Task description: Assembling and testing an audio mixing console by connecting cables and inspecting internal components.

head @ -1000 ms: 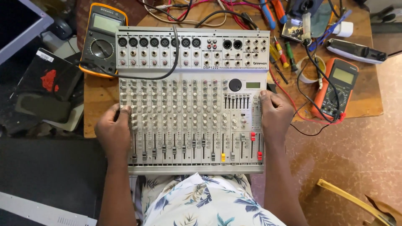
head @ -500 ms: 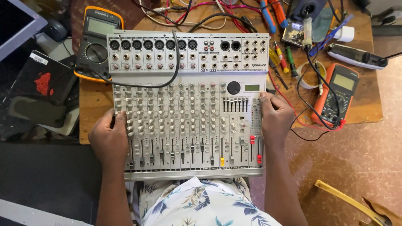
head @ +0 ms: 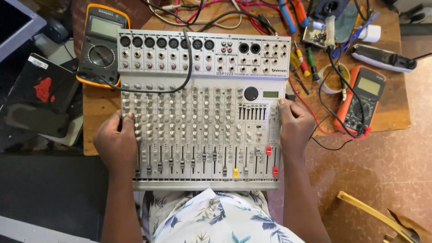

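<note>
Mixer (head: 202, 112) between my hands, near edge over my lap, far end on wooden table (head: 96, 112) | judged heavy, rigid, knobs fragile: take by side edges | left hand (head: 116, 144) curled closed on left edge | right hand (head: 294, 126) curled on right edge | beyond: yellow multimeter (head: 101, 45), orange multimeter (head: 362, 101)

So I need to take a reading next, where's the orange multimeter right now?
In the head view the orange multimeter lies on the wooden table to the right of the mixer, just beyond the right hand.
</note>
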